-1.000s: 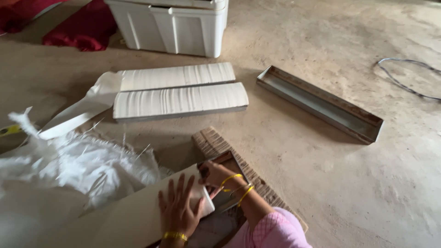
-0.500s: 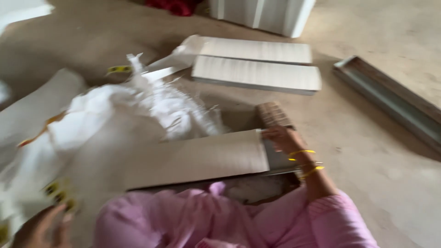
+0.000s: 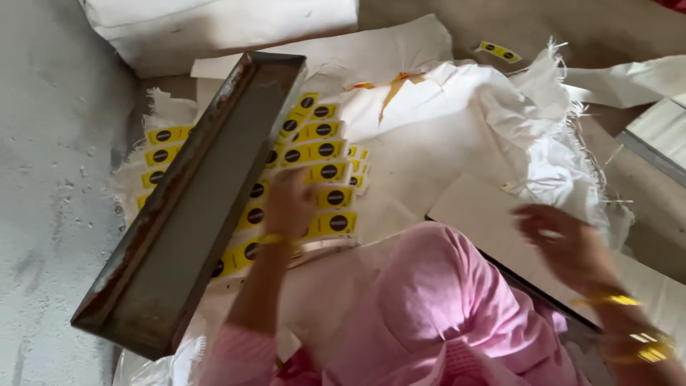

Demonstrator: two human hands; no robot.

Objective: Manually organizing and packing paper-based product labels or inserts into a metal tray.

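Observation:
My left hand (image 3: 289,201) reaches down onto rows of yellow labels with black dots (image 3: 321,151) spread over a white woven sack (image 3: 457,121). Its fingers are bent and blurred, so I cannot tell whether they hold a label. Right beside it, a long rusty metal channel (image 3: 186,214) lies slanted across the labels. My right hand (image 3: 564,239), with gold bangles on the wrist, hovers with fingers apart over a pale cardboard sheet (image 3: 486,211). My pink-clad knee (image 3: 436,286) fills the lower middle.
A folded white bag (image 3: 214,28) lies at the top left. One loose yellow label (image 3: 499,50) sits on the floor at the top right. A stack of white boards (image 3: 661,132) shows at the right edge. Grey concrete floor (image 3: 50,179) runs along the left.
The view has swung left, from the cardboard and white boards to the labels and a metal channel. My left hand has moved onto the labels; my right hand has come off the cardboard's edge.

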